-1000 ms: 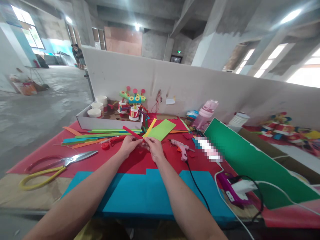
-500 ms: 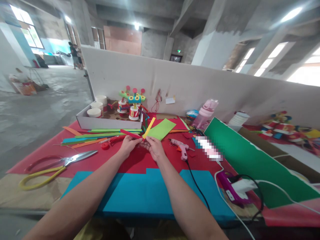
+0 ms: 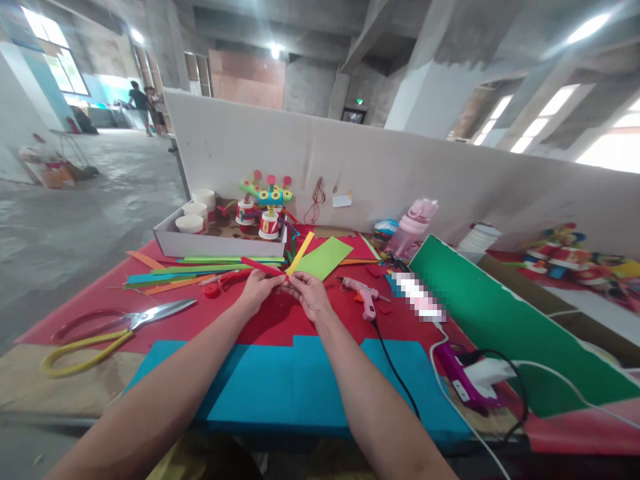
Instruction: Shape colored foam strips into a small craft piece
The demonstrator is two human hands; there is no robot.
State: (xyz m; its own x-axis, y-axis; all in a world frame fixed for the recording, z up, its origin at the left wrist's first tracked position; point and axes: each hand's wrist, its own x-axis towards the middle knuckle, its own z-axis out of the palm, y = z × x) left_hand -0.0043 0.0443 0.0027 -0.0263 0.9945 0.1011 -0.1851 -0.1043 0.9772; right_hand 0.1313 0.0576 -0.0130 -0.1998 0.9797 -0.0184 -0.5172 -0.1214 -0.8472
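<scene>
Fingers (image 3: 275, 281) of the left hand (image 3: 256, 293) are closed on a red strip (image 3: 257, 265); those of the right hand (image 3: 311, 297) pinch the lower end of a yellow strip (image 3: 303, 249), where the two strips meet. Both strips are held above the counter (image 3: 175, 327), off the near right corner of the shallow box (image 3: 220, 249). Box contents: white cups (image 3: 190, 224) at the left end; toward the right end, cup figures (image 3: 271, 197) topped with coloured tubes and red discs. Right of the box: a pink bottle (image 3: 411, 227), contents not discernible; farther right, a white stack (image 3: 477, 241), apparently cups, behind a green panel (image 3: 500, 327). Nearer than the box, to its right: a glue gun (image 3: 367, 298). Markings: the cup figures bear red printed bands (image 3: 270, 226), detail too small to read. A white card (image 3: 342, 201) hangs right of the box; any writing is indistinct.
</scene>
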